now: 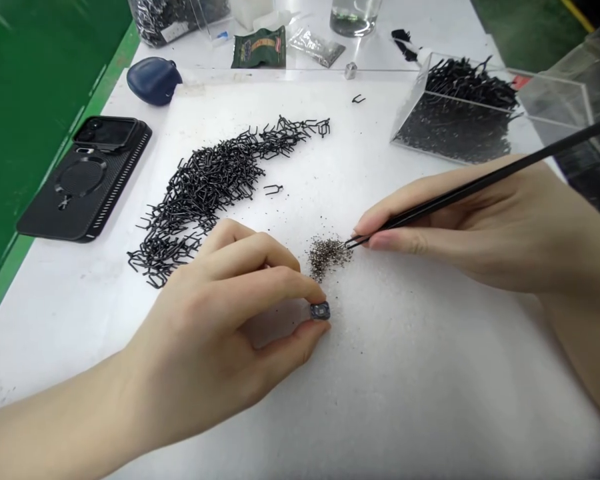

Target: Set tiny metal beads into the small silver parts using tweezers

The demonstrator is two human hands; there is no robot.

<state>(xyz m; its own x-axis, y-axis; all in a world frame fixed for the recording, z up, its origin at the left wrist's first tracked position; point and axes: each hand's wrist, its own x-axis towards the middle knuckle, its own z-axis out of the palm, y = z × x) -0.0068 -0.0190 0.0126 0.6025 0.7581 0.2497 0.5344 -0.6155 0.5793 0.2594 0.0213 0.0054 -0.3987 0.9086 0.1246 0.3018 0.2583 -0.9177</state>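
Observation:
Between thumb and index finger, my left hand (230, 307) pinches a small dark square block (321, 311) with a lighter middle on its top face. My right hand (460, 227) grips black tweezers (450, 193), whose tips touch the right edge of a small heap of tiny brown and dark grains (326, 255). Whether the tips hold a grain is too small to tell. The heap lies on the white work surface, just beyond the block. Past my left hand spreads a pile of thin black forked pieces (210, 177).
A black phone (80, 180) and a dark blue rounded case (154, 81) lie at the left. A clear box (460, 127) of black pieces stands at the right. Along the back are a green packet (259, 48), a clear bag (317, 47) and a glass (355, 19).

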